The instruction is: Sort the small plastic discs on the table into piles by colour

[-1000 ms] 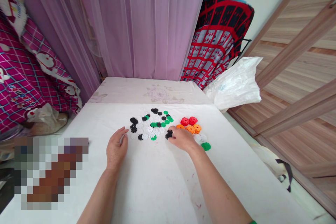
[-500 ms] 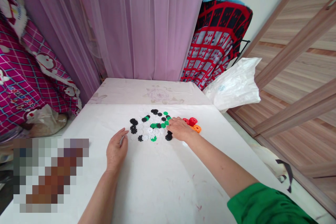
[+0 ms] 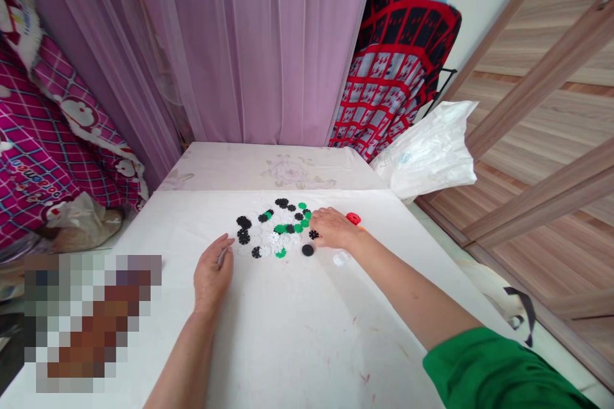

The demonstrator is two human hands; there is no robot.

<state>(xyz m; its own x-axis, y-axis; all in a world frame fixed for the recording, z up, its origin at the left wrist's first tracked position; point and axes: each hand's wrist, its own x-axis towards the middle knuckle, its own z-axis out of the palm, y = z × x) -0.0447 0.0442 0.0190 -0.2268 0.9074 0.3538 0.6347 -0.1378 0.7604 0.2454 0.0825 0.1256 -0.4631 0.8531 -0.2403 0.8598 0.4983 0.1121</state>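
A loose pile of notched plastic snowflake discs lies on the white-covered table: white discs (image 3: 275, 241), green discs (image 3: 281, 229) and black discs (image 3: 244, 223). My right hand (image 3: 334, 228) is at the pile's right side, fingers closed on a black snowflake disc (image 3: 314, 234). Just below it another black disc (image 3: 307, 250) rests on the cloth, with a white disc (image 3: 341, 259) under my wrist. Left of the pile, my left hand (image 3: 214, 270) is held upright on edge, thumb and fingers closed about something thin and pale that I cannot make out.
Beyond my right hand sit a red disc (image 3: 354, 218) and orange ones mostly hidden by my wrist. A white plastic bag (image 3: 426, 152) stands at the table's right edge, by a wooden wardrobe (image 3: 537, 140). A purple curtain (image 3: 268, 45) hangs behind the table (image 3: 283, 326).
My right hand has shifted slightly right, and a black disc now shows at its fingertips. The white disc under the wrist is uncovered, while the orange discs are mostly covered. My left hand stays put.
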